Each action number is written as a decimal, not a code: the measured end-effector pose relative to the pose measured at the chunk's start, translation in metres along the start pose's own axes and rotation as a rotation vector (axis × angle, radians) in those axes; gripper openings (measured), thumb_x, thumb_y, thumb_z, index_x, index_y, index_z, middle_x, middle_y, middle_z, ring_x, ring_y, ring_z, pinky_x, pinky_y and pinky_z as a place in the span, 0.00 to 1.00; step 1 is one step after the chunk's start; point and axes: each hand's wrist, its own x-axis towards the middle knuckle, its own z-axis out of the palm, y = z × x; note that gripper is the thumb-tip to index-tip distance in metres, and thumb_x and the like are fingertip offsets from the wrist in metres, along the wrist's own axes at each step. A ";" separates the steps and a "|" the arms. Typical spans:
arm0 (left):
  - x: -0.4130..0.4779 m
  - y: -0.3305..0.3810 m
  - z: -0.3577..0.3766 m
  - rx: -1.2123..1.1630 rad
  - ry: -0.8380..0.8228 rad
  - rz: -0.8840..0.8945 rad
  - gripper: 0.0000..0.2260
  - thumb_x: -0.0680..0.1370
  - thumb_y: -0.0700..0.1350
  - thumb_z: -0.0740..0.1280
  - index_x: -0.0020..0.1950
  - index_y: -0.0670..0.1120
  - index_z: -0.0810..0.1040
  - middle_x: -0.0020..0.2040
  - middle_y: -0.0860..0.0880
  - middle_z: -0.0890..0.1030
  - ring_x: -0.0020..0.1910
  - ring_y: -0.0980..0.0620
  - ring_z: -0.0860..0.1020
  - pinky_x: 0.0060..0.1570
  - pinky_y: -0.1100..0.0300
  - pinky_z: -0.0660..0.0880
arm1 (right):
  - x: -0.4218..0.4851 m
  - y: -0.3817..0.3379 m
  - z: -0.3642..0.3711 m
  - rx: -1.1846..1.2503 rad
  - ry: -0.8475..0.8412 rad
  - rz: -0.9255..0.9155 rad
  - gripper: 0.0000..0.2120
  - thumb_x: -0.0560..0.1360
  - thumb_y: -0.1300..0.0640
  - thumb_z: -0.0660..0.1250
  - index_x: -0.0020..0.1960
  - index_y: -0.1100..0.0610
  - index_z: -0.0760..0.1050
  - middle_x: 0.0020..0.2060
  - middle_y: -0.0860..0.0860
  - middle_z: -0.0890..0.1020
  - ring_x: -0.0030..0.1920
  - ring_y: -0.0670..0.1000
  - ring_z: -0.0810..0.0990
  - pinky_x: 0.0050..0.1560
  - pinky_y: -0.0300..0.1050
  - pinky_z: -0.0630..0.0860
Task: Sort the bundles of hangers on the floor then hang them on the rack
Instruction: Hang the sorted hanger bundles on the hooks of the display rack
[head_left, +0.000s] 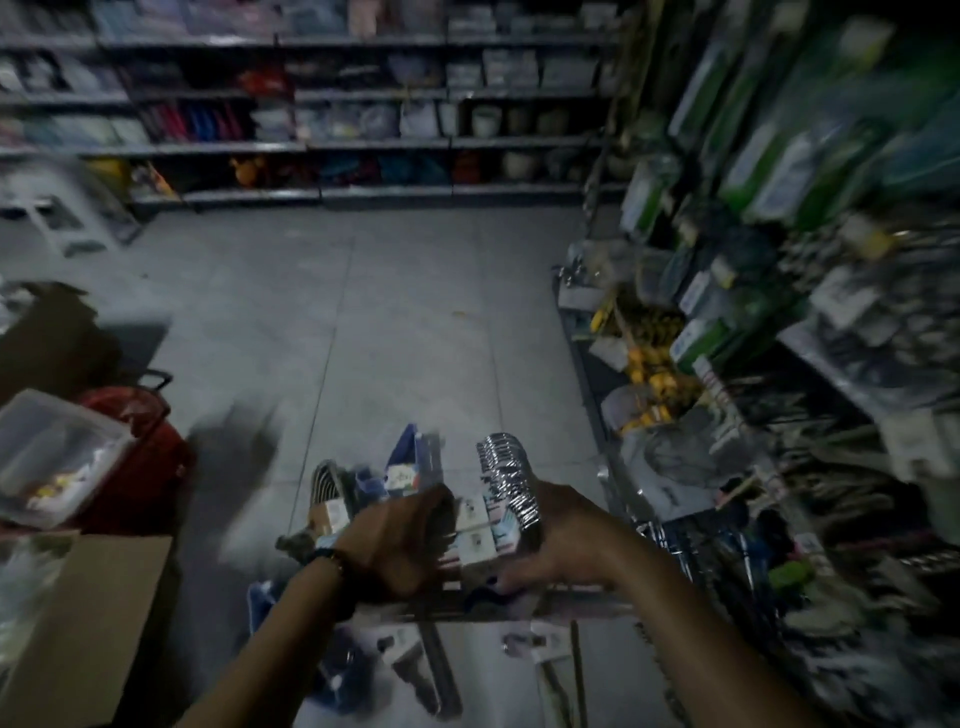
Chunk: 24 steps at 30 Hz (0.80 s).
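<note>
Above the floor (363, 312), hanger bundles (511, 493).

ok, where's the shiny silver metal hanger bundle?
Head view, bottom centre: hanger bundle gripped between the left hand and right hand, just left of the stocked rack.

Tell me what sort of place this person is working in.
Most likely a household-goods shop aisle. Stocked shelves line the back wall, packaged goods hang in rows at the right, and the left hand and right hand hold labelled hanger bundles.
</note>
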 end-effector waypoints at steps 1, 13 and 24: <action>0.000 0.008 -0.011 0.035 0.041 0.043 0.16 0.74 0.57 0.72 0.56 0.60 0.68 0.48 0.60 0.76 0.45 0.59 0.76 0.41 0.70 0.68 | -0.011 -0.009 -0.007 0.014 0.080 0.001 0.34 0.56 0.43 0.85 0.60 0.42 0.78 0.52 0.38 0.85 0.49 0.33 0.82 0.52 0.34 0.79; -0.007 0.083 -0.034 -0.865 0.396 -0.057 0.44 0.61 0.73 0.70 0.71 0.55 0.63 0.73 0.47 0.67 0.72 0.46 0.68 0.72 0.46 0.67 | -0.114 -0.069 -0.022 1.098 0.944 0.224 0.13 0.66 0.66 0.81 0.50 0.62 0.85 0.44 0.59 0.88 0.45 0.60 0.88 0.49 0.56 0.84; 0.007 0.249 -0.047 -1.631 -0.292 0.195 0.36 0.61 0.48 0.83 0.62 0.33 0.74 0.52 0.35 0.81 0.47 0.36 0.83 0.47 0.43 0.82 | -0.236 -0.105 0.007 1.227 1.117 0.131 0.19 0.75 0.49 0.76 0.64 0.55 0.83 0.58 0.57 0.86 0.59 0.58 0.86 0.63 0.58 0.79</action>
